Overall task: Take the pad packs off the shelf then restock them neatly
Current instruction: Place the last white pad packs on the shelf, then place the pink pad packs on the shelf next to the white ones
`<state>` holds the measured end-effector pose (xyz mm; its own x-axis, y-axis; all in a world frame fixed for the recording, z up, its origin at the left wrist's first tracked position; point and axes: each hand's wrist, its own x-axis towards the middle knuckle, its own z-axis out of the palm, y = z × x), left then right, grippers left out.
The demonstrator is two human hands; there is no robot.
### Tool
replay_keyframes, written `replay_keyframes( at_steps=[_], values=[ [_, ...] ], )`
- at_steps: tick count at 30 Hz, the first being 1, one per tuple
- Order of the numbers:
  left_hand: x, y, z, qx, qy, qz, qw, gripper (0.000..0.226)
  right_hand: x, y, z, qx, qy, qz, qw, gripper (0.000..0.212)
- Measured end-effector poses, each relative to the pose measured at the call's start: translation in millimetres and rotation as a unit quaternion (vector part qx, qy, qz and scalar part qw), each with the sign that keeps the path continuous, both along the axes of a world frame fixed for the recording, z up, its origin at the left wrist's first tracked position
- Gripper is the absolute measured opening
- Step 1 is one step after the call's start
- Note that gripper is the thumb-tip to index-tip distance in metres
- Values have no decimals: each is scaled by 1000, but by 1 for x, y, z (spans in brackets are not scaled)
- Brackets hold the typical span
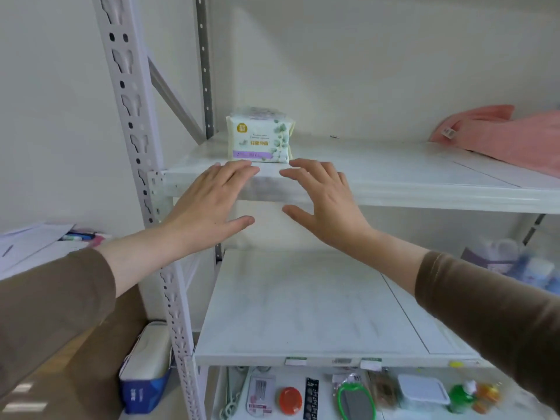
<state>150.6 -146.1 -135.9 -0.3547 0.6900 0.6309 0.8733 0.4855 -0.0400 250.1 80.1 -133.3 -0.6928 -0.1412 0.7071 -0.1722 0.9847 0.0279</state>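
A stack of pad packs (260,138), cream wrapper with green leaves and a purple band, stands on the upper white shelf (394,174) near its left end, close to the front edge. My left hand (209,204) is flat and open just below and left of the packs, fingertips over the shelf's front lip. My right hand (327,201) is open too, fingers spread, just below and right of the packs. Neither hand touches the packs. Both arms wear brown sleeves.
A pink folded cloth (500,134) lies at the upper shelf's right. The middle shelf (303,304) holds blurred packages (515,262) at far right. Small goods lie on the bottom shelf (348,395). A perforated upright post (136,122) stands left; a blue-and-white box (145,368) sits beside it.
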Motion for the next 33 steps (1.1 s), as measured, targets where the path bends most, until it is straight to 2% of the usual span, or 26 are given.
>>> replay_keyframes(
  at_steps=[7,15,24,33],
  values=[
    [71,-1,-78,-50,-47,-7,998,80,69,3,-82,-29,-73,10,997,55],
    [126,-14,-220,-123,-184,14,975,82,124,-4,-225,-93,-205,-7,974,56],
    [135,-43,-381,-167,-335,36,926,88,150,-33,-386,-152,-337,-70,926,52],
    [155,-62,-564,-205,-466,61,858,82,171,-53,-578,-236,-450,-120,853,54]
  ],
)
